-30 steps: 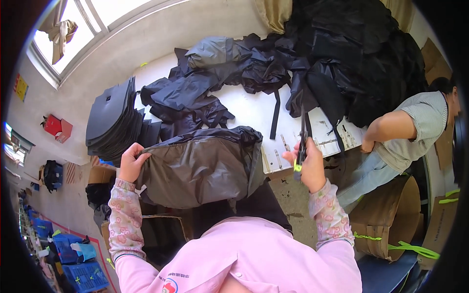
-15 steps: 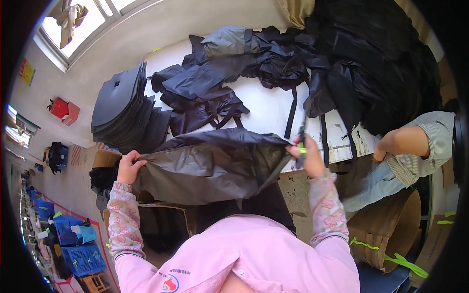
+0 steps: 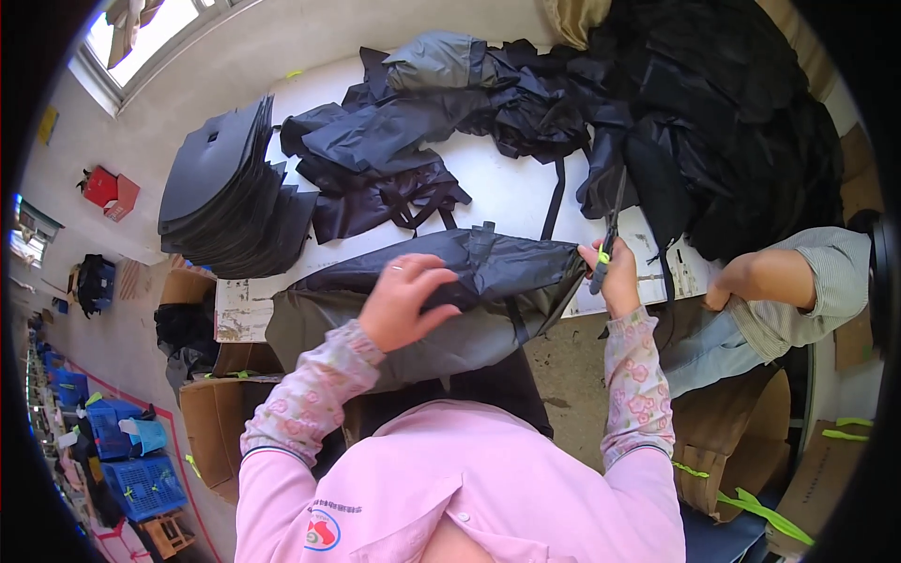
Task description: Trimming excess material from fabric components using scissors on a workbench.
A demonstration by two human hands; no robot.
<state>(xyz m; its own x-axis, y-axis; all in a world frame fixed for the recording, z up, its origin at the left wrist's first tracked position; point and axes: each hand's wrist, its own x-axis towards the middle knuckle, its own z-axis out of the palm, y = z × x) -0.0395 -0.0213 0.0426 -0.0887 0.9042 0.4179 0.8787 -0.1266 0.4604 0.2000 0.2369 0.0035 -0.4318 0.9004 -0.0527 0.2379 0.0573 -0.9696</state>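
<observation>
A dark grey fabric bag-like piece (image 3: 366, 333), with a black inner layer, is spread in front of me across the table's near edge. Over its middle is my left hand (image 3: 404, 298), fingers apart and holding nothing; I cannot tell whether it touches the fabric. My right hand (image 3: 618, 280) grips a pair of scissors (image 3: 615, 220), dark-handled with a bright yellow-green band, blades pointing away from me. The fabric's right corner meets the fingertips of that same hand. A black strap (image 3: 517, 321) runs down the right part of the piece.
Thin dark sheets are stacked (image 3: 211, 192) on the white table (image 3: 511, 183) at left. Crumpled dark fabric pieces (image 3: 375, 141) lie farther back, beside a large black heap (image 3: 723, 122) at right. Another person's arm (image 3: 770, 277) is close at right. Cardboard boxes (image 3: 211, 436) stand below.
My left hand has let go of the fabric's left edge and moved right, over its middle, with fingers spread. My right hand has shifted slightly right, still with the scissors.
</observation>
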